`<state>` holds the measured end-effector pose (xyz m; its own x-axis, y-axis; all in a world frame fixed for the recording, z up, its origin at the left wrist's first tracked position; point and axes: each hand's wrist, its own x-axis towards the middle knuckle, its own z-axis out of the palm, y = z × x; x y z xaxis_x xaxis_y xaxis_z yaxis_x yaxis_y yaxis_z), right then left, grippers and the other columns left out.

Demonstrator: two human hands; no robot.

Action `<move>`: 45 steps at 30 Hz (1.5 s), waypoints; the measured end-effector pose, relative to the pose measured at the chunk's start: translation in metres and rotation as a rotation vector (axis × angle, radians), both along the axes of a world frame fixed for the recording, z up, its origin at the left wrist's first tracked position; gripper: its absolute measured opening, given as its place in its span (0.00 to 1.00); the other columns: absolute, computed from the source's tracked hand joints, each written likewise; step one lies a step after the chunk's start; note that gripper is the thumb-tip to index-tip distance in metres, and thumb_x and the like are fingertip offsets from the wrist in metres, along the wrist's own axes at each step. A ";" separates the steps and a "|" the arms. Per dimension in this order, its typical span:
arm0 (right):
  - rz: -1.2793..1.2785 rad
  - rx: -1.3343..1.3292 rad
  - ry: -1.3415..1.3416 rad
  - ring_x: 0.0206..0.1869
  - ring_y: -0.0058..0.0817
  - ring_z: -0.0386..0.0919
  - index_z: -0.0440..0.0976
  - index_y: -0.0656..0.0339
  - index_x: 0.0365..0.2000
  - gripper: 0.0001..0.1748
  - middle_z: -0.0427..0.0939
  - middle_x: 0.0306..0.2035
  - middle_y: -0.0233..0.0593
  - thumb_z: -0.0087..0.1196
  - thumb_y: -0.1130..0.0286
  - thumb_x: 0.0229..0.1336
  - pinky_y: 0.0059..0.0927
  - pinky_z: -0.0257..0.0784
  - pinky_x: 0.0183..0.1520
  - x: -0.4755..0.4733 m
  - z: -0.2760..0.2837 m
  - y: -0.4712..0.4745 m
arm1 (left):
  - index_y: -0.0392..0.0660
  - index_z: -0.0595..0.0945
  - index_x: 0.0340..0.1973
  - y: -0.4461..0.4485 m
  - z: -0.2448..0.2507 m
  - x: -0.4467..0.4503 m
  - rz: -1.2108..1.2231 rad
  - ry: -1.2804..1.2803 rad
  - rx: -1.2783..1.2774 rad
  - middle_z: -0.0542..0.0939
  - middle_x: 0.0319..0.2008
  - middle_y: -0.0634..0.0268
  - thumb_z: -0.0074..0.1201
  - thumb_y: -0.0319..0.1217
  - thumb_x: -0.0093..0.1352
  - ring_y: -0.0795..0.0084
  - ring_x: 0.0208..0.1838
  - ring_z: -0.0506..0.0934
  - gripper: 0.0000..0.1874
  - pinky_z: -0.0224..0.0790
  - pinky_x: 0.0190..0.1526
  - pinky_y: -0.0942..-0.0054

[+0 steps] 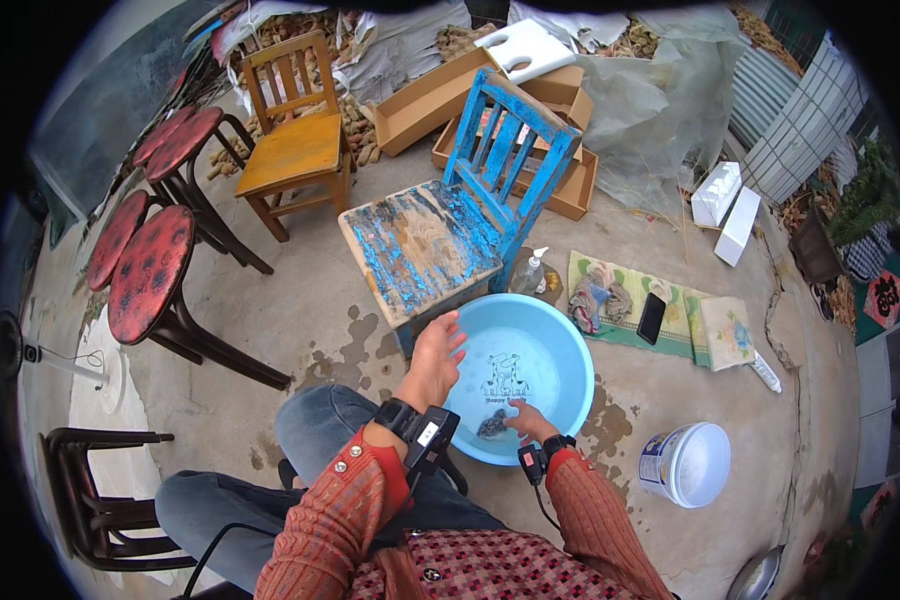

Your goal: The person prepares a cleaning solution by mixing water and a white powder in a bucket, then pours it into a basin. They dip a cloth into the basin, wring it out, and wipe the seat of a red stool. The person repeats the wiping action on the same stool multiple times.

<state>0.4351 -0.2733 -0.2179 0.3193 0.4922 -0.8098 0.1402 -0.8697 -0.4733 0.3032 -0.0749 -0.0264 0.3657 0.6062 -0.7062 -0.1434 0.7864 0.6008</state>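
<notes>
My left hand, wearing a wrist strap with a black device, is raised at the left rim of a light blue plastic basin. Its fingers are apart and nothing is in them. Over the near right part of the basin is my right hand, fingers spread and empty. Close to its fingertips a dark scouring ball, perhaps steel wool, lies in the basin below a printed giraffe picture. Just beyond the basin stands a wooden chair with worn, flaking blue paint; its seat is partly bare wood.
A pump bottle stands behind the basin. Rags and a phone lie on a patterned cloth. To the right is a white bucket. Red-topped stools and a yellow wooden chair stand left; cardboard boxes lie behind.
</notes>
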 end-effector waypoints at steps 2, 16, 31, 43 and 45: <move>0.083 -0.044 0.005 0.33 0.38 0.80 0.56 0.59 0.64 0.41 0.75 0.45 0.52 0.62 0.64 0.52 0.36 0.78 0.23 -0.002 -0.005 0.003 | 0.41 0.72 0.55 0.007 -0.060 -0.009 0.109 0.187 -0.080 0.72 0.52 0.59 0.52 0.36 0.68 0.60 0.52 0.71 0.22 0.60 0.54 0.61; 0.347 0.393 -0.168 0.39 0.53 0.79 0.69 0.57 0.43 0.26 0.77 0.34 0.57 0.64 0.73 0.38 0.44 0.76 0.34 -0.048 -0.087 0.127 | 0.37 0.72 0.49 0.041 -0.177 -0.029 -0.178 0.001 -0.264 0.78 0.40 0.53 0.42 0.35 0.74 0.56 0.38 0.77 0.16 0.74 0.41 0.54; -0.852 0.753 0.189 0.34 0.31 0.81 0.56 0.51 0.52 0.28 0.76 0.41 0.40 0.62 0.68 0.59 0.34 0.79 0.30 0.024 -0.075 0.215 | 0.55 0.60 0.69 0.027 -0.193 -0.013 -0.169 0.389 -0.089 0.61 0.68 0.51 0.56 0.37 0.66 0.51 0.69 0.62 0.37 0.58 0.65 0.55; 0.945 0.053 -0.260 0.43 0.49 0.79 0.69 0.59 0.46 0.29 0.80 0.37 0.48 0.66 0.60 0.45 0.45 0.74 0.42 -0.049 -0.058 0.076 | 0.56 0.64 0.65 0.009 -0.234 -0.044 -0.207 0.674 -0.262 0.64 0.65 0.51 0.58 0.44 0.62 0.52 0.64 0.67 0.36 0.64 0.59 0.53; 0.752 0.001 -0.255 0.41 0.47 0.80 0.67 0.62 0.47 0.30 0.80 0.37 0.49 0.66 0.60 0.46 0.43 0.77 0.40 -0.054 -0.054 0.072 | 0.53 0.63 0.65 0.012 -0.241 -0.045 -0.202 0.607 -0.268 0.64 0.65 0.50 0.52 0.49 0.65 0.51 0.65 0.66 0.35 0.63 0.60 0.52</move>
<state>0.3813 -0.2016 -0.2724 0.0769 0.6500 -0.7561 0.7941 -0.4985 -0.3478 0.2581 -0.0632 -0.2672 -0.0545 0.3440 -0.9374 0.3218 0.8947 0.3097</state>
